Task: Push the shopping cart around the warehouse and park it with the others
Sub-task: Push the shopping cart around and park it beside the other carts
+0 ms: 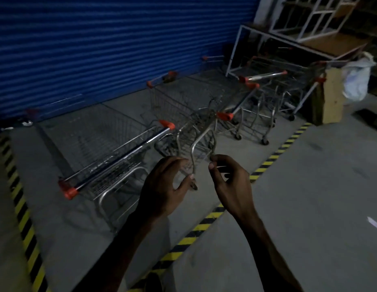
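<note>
cart (201, 131) sits just ahead of me among parked carts (111, 148); my left hand (164, 186) and right hand (229, 182) hover loosely curled at its frame, gripping nothing.

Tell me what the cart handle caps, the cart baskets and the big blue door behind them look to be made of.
Handle caps: likely moulded plastic, matte orange-red and opaque.
Cart baskets: thin metal wire in a grid, probably plated steel; the tubes glint silver, dulled in this dim light.
Blue door: looks like painted corrugated sheet metal, going by its even horizontal ribs and soft sheen.
</note>
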